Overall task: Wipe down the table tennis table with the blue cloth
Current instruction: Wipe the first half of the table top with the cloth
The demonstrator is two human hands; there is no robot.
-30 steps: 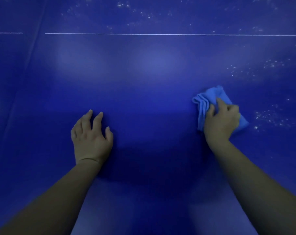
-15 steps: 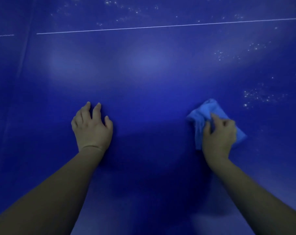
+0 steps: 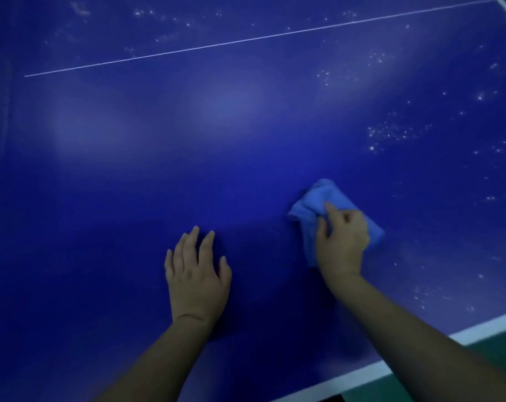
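The blue cloth (image 3: 321, 204) is bunched under your right hand (image 3: 343, 242), fingers curled on it and pressing it to the table tennis table (image 3: 246, 169). Compared w/ a second ago the cloth sits closer to your left hand (image 3: 198, 274), so the stroke went inward, toward the middle. The left hand lies flat on the surface, fingers spread, holding nothing, only as support. It seems not moved on the table; the view turned instead, and now the white edge band (image 3: 362, 372) shows at the near right.

Meaning for the task, I think: the zone around the cloth and between the hands looks already clean, but white specks (image 3: 391, 134) remain beyond the cloth and to its outer side, also some more near the edge band, approx. behind your wrist.

Room: far from the grip the thin white line (image 3: 246, 39) crosses, w/ more specks past it. Outward from the cloth there is open surface until the band; take care there not to push the cloth over the edge. Inward, the left hand is the only obstacle.
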